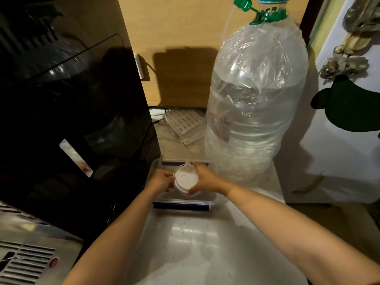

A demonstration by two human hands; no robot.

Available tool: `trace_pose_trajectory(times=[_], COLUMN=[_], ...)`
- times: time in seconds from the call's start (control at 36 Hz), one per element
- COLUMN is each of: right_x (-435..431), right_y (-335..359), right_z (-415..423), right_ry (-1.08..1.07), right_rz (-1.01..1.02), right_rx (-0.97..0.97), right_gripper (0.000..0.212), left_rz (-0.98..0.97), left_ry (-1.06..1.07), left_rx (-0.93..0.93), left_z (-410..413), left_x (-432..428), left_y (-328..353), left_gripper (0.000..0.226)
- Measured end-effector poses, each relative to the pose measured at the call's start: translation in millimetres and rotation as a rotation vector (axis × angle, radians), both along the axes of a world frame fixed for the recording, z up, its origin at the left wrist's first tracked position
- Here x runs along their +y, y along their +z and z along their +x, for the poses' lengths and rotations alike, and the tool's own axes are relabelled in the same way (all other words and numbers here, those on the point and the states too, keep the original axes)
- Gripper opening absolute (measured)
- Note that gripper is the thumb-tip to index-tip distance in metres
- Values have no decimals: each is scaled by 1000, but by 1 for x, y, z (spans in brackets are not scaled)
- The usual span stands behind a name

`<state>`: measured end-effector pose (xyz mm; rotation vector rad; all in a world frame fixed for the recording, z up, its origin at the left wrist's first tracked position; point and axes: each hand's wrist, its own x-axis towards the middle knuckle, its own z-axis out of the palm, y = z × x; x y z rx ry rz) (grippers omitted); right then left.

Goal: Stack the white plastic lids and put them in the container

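Both hands meet over a clear plastic container (213,199) that sits on a pale, speckled counter (195,243). Between them is a stack of round white lids (186,179), held just above the open top of the container, with the top lid facing up. The left hand (160,181) curls its fingers against the left edge of the stack, and the right hand (205,179) wraps around the right edge, thumb near the front rim and fingers reaching over the back; both hands are partly closed around the lids. How many lids are in the stack cannot be made out. The container has dark blue clips, one along its near side (181,207) and one on the far side. Just behind and to the right of it stands a large water bottle (257,99) with a green cap, wrapped in thin clear plastic. A black appliance (72,110) fills the left side, close beside the container, and a white slotted tray (185,122) lies on the counter further back.
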<state>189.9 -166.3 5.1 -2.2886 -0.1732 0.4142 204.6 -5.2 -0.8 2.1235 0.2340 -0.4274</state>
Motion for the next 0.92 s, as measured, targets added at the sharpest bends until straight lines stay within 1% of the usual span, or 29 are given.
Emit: trace_pose_trajectory(times=[0.08, 0.22, 0.33, 0.47, 0.75, 0.92], right_x=[4, 9, 11, 18, 20, 19], right_y=[-4, -11, -16, -22, -20, -15], right_z=[3, 6, 6, 6, 3, 3], right_ry=[18, 34, 27, 14, 19, 27], right_rz=[-63, -152, -197, -247, -288, -293], right_rx=[16, 47, 74, 106, 124, 106], right_gripper=[86, 94, 89, 87, 89, 102], left_rz=[43, 112, 172, 253, 281, 285], left_ry=[-12, -48, -95, -98, -108, -121], left_rx=[7, 26, 33, 58, 16, -10], left_z=[1, 2, 3, 4, 2, 1], left_x=[-1, -4, -7, -7, -7, -7], left_y=[-4, -6, -9, -13, -13, -11], left_gripper=[18, 19, 15, 16, 17, 19])
